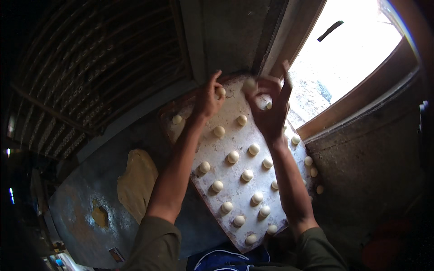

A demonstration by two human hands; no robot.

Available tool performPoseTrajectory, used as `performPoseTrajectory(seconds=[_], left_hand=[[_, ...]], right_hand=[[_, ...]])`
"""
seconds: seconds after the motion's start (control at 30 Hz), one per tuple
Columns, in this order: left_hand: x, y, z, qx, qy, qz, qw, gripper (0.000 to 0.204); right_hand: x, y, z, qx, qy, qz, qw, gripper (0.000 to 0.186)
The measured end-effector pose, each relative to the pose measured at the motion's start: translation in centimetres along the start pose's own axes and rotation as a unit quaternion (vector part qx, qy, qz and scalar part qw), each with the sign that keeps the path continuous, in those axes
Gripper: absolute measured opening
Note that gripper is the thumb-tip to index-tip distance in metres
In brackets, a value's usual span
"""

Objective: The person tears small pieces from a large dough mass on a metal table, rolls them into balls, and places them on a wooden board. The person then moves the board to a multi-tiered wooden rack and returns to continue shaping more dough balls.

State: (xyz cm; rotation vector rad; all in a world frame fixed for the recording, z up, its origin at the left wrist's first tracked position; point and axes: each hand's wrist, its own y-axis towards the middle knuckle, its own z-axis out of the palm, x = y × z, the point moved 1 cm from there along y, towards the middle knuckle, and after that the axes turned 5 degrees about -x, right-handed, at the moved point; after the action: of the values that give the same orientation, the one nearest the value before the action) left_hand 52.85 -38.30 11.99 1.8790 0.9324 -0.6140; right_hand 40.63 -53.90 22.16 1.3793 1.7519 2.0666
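Readable text: none anywhere in view
Dough balls: plain, without lettering or numbers
Floured board: pale smears and dark specks on its surface, no legible characters
Blue cloth at the lower edge: white curved lines, none readable as letters
Small dark rectangular object on the table: too small and dim to tell whether it is printed
Olive sleeves: no visible label
Wall at right: in shadow, no sign legible
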Motion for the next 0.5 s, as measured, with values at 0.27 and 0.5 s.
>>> performPoseTrajectory(seconds=[0.27,0.5], left_hand=[[-5.2,-2.5,1.5,0.039,0.268,-0.015,0.962,0.11],[-14.3,-32.4,-12.9,-0.203,0.084,-0.218,0.951,0.038]], right_hand=[[-11.8,-4.7,-0.6,0.16,-0.329,0.116,0.923,0.123],[13.4,-14.8,-2.7,0.203,-0.048,0.261,0.943,0.069]])
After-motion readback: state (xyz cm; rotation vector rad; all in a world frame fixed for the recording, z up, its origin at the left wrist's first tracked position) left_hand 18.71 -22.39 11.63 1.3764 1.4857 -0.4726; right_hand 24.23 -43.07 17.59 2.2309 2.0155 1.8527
